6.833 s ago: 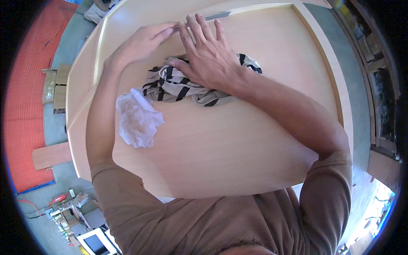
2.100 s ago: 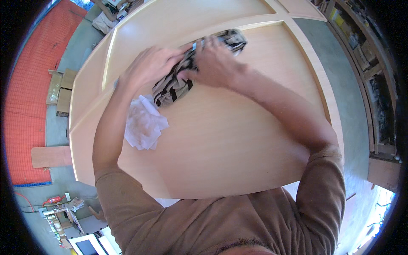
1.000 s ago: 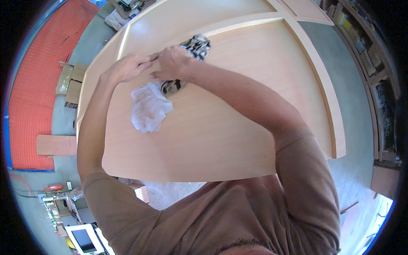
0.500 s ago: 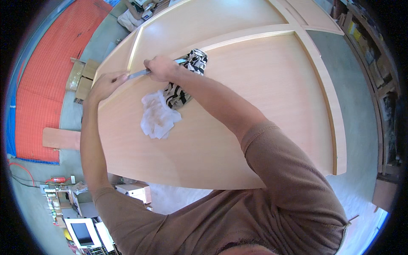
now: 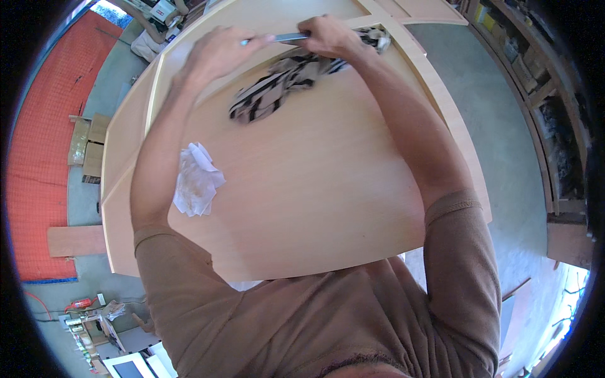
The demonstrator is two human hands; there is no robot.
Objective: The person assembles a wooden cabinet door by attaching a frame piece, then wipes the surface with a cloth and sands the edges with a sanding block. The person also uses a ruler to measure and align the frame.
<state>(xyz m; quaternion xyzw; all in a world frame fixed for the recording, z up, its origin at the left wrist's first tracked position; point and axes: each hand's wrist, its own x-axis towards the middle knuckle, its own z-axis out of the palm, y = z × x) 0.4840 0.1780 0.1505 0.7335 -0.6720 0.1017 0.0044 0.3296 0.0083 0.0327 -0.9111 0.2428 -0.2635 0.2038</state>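
Note:
Both of my hands are at the far part of a pale wooden panel (image 5: 302, 208) with raised frame strips. Between them runs a thin, flat grey metal bar (image 5: 288, 38), held from each side. My left hand (image 5: 217, 53) is closed on its left end, where a light blue tip shows. My right hand (image 5: 329, 36) is wrapped round its right part. A crumpled black-and-cream striped cloth (image 5: 274, 88) lies under and beside my right hand, coming out on both sides. Whether the fingers also grip the cloth is hidden. Nearer to me, a stained white wipe (image 5: 198, 179) lies crumpled on the panel.
A raised wooden strip (image 5: 421, 63) edges the panel at the right. Beyond the grey floor stands a wooden shelf (image 5: 535, 94) with goods. Cardboard boxes (image 5: 88, 148) and orange-red sheeting (image 5: 50, 151) are on the left. Another person's arm (image 5: 142, 22) shows at the top left.
Both hands have moved right and farther away with the metal bar. The striped cloth has shifted right and stretched out. The view has shifted, so the wipe now appears farther left.

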